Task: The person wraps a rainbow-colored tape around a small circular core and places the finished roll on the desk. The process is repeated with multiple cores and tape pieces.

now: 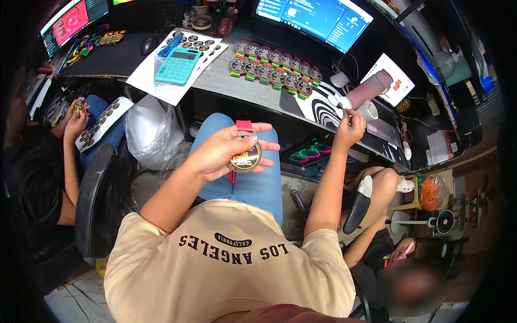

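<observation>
The counter (218, 83) crosses the upper part of the frame, with the rows of medals (277, 78) at upper center and the striped mat (323, 114) right of them. Past the mat, the bottle (369, 90) and the smaller cup (368, 110) crowd the reach of the right hand (350, 128), so a slow, low approach seems best there. Its fingers curl inward to a narrow shape; whether they hold anything cannot be told.

The left hand (218, 153), mid-frame above the person's lap, holds the medal (246, 158), thumb over its upper edge and the other fingers spread wide behind. A grip nearer the rim would probably keep the print clean, and a level, steady palm should stop the disc turning.

The medal's printed face looks toward the camera. The disc, being round, has no long axis of its own; with its ribbon (244, 125) counted, the length runs roughly up and down the frame, the red loop toward the top.
</observation>
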Demonstrator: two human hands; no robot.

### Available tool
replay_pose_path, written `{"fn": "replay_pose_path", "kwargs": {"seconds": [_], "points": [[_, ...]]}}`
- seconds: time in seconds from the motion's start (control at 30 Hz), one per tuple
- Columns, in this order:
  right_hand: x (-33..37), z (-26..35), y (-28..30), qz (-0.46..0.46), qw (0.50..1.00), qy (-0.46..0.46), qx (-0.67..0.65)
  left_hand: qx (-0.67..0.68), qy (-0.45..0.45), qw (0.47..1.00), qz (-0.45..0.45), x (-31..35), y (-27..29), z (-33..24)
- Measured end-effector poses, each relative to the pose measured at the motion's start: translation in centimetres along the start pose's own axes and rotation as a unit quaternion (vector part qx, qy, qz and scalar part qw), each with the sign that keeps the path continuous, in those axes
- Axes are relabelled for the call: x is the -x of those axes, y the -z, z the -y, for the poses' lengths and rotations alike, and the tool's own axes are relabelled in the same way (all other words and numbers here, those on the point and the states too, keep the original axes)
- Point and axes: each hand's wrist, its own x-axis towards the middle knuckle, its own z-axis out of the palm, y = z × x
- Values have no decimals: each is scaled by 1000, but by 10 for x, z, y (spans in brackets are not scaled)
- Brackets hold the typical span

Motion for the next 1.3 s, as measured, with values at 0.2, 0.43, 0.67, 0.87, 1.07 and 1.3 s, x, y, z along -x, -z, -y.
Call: {"fn": "replay_pose_path", "kwargs": {"seconds": [0.2,0.43,0.67,0.87,1.07,1.3], "points": [[37,6,-17,111,978,-162,-69,96,8,995,15,-7,10,1],[62,186,67,223,942,121,-221,152,-18,988,9,-16,18,13],[77,223,77,305,922,168,-171,181,-31,983,19,-16,18,15],[75,206,88,274,936,172,-140,175,-52,982,40,-14,23,8],[66,208,78,263,947,130,-127,168,-39,984,40,-15,8,11],[73,219,85,249,933,199,-166,182,-45,982,18,-17,11,9]]}}
